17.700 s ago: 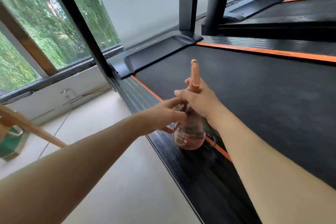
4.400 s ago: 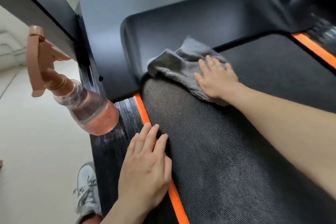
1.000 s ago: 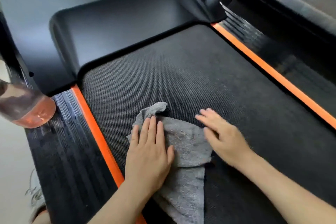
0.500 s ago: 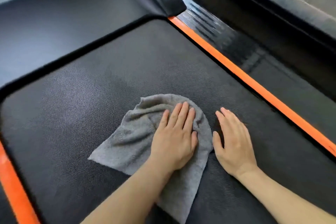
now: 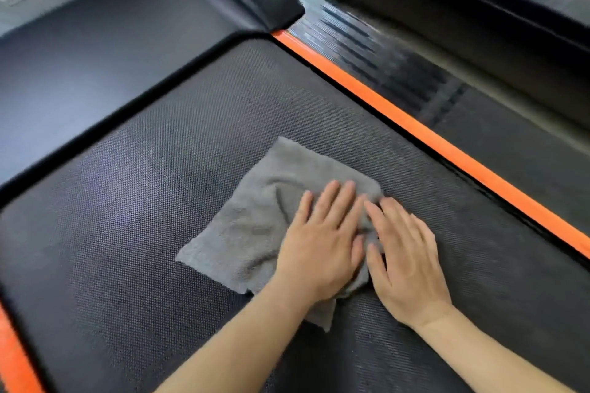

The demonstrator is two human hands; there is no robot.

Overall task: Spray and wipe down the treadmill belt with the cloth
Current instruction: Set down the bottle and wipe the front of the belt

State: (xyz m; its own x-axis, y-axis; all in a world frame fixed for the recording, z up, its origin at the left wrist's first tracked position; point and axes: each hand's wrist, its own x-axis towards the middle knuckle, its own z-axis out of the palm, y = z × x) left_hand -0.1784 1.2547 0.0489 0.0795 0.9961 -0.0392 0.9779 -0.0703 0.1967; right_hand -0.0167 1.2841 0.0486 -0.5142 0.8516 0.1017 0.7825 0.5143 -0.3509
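Head view is filled by the treadmill belt [image 5: 143,233], and the grey cloth [image 5: 255,220] is spread on it just off the middle of the picture, toward 4 o'clock. The left hand [image 5: 322,246] is laid flat on the cloth's 4 o'clock half, fingers straight and together, pressing it down; nothing is gripped. The right hand [image 5: 405,258] is laid just beside it at 3 o'clock, fingers likewise straight, mostly on bare belt, with the cloth's edge touched by the thumb side. No spray bottle is seen, so spraying is judged to be finished, at least for this patch, and wiping is judged to be the step in hand. A pale sheen is seen on the belt at 9 o'clock of the cloth; whether it is damp or only reflected light cannot be told. The cloth is placed near the black motor cover [image 5: 111,41] at 11 o'clock and apart from the orange strip [image 5: 415,131] running from 12 to 4 o'clock. The band beside that strip and the belt toward 6 o'clock are judged to be left to wipe, so the task is taken as under way, not done
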